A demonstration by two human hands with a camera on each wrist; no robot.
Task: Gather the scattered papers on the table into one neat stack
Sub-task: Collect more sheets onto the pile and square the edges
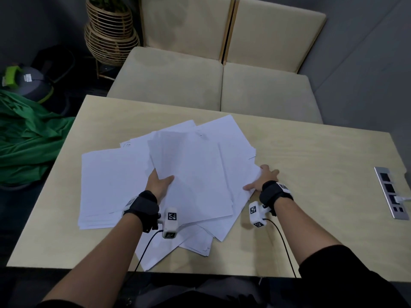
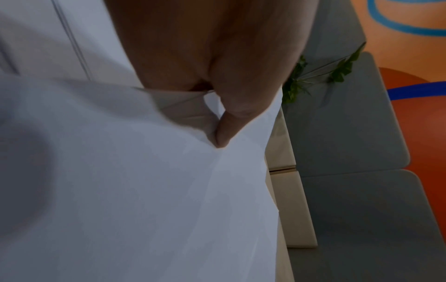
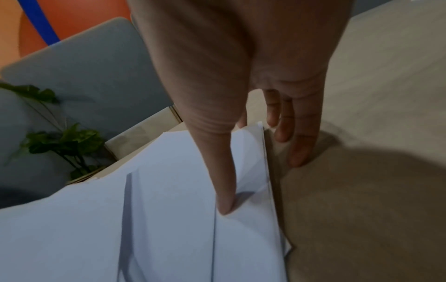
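Note:
Several white papers [image 1: 193,174] lie fanned and overlapping across the middle of the light wooden table [image 1: 311,163]. My left hand [image 1: 161,181] grips a batch of the upper sheets at their near left corner, thumb on top and fingers hidden beneath. In the left wrist view the thumb [image 2: 224,131] pinches into the papers [image 2: 120,171]. My right hand [image 1: 260,178] is at the pile's right edge. Its thumb [image 3: 224,200] lies on the top sheet of the papers [image 3: 144,209]. Its straight fingers [image 3: 299,148] reach down beside the edge onto the table [image 3: 362,190].
A silver socket strip [image 1: 391,192] with a plugged cable is set into the table at the right. A beige sofa [image 1: 211,85] stands behind the table. Green cloth [image 1: 26,141], a grey bin [image 1: 29,83] and a wicker planter [image 1: 109,34] are at the left.

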